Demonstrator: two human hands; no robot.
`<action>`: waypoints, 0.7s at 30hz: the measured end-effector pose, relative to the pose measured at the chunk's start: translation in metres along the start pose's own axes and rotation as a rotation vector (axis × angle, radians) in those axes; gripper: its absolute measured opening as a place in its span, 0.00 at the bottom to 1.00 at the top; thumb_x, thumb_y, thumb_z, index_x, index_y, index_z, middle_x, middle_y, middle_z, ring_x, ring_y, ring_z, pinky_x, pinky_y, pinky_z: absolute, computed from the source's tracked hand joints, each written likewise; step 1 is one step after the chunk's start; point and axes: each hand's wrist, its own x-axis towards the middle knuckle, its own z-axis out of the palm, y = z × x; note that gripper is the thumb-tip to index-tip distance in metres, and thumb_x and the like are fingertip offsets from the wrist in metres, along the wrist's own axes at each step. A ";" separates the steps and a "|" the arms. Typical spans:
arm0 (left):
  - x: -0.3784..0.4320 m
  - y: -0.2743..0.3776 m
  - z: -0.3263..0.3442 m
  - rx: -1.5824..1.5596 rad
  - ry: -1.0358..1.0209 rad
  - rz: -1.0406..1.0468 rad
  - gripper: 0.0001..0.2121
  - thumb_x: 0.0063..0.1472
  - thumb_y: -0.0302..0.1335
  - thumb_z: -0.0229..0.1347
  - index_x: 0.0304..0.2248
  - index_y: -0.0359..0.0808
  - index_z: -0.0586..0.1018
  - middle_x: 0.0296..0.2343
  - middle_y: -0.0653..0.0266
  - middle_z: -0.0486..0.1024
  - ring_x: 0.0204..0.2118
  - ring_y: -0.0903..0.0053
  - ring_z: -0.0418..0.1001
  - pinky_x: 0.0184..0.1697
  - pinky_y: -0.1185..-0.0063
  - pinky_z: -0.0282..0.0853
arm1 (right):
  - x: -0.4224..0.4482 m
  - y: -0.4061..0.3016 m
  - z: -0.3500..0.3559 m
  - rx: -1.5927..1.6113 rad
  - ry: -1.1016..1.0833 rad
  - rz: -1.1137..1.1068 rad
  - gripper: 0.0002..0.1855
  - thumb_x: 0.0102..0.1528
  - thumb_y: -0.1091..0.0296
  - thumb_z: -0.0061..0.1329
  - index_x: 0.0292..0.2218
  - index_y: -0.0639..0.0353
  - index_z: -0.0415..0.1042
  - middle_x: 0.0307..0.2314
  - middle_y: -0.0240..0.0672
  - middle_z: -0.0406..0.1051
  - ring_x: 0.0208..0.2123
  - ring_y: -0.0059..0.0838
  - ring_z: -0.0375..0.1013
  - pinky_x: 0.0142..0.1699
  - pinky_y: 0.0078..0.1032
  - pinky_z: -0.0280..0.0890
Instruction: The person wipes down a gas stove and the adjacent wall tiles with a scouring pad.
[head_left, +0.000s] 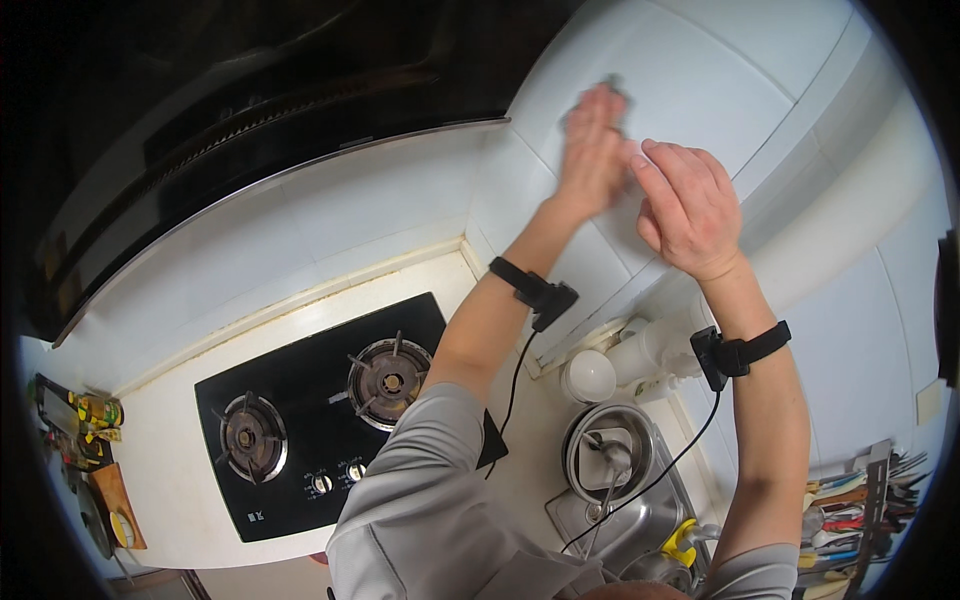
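My left hand (596, 150), blurred, lies with its fingers extended over a dark greenish pad or cloth (616, 81) against the white wall tiles (697, 67). Most of that pad is hidden under the fingers. Close to its right, my right hand (690, 202) is raised with bent fingers, their tips pointing towards the left hand. A small pale patch shows at those fingertips; whether it is something held cannot be made out. Each forearm wears a black strap with a small device and a cable.
A black range hood (300, 90) overhangs the gas hob (300, 405). Bowls (589, 376) and containers stand by the wall beside the steel sink (637, 517), which holds a pot (574, 457). Utensils hang on a rack (874, 487) at right; bottles (97, 409) stand at left.
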 end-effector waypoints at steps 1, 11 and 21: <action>0.013 0.020 -0.003 -0.048 0.019 0.076 0.26 0.61 0.34 0.46 0.56 0.29 0.62 0.58 0.43 0.53 0.62 0.49 0.47 0.63 0.57 0.43 | 0.003 0.000 0.001 -0.014 0.035 -0.010 0.24 0.41 0.70 0.51 0.43 0.58 0.72 0.40 0.38 0.70 0.39 0.37 0.71 0.42 0.32 0.66; -0.054 0.051 -0.038 -0.495 -0.161 0.070 0.23 0.58 0.36 0.51 0.52 0.34 0.69 0.55 0.53 0.61 0.56 0.55 0.59 0.53 0.60 0.56 | 0.010 0.001 0.000 -0.011 0.050 -0.061 0.22 0.56 0.52 0.41 0.46 0.57 0.69 0.43 0.37 0.69 0.42 0.38 0.71 0.45 0.33 0.65; 0.063 0.064 -0.033 -0.078 0.032 0.458 0.21 0.59 0.39 0.51 0.51 0.41 0.72 0.56 0.57 0.60 0.57 0.57 0.58 0.58 0.59 0.53 | 0.004 -0.002 -0.002 0.004 0.129 -0.034 0.26 0.52 0.49 0.46 0.49 0.54 0.68 0.45 0.35 0.70 0.47 0.38 0.69 0.53 0.36 0.62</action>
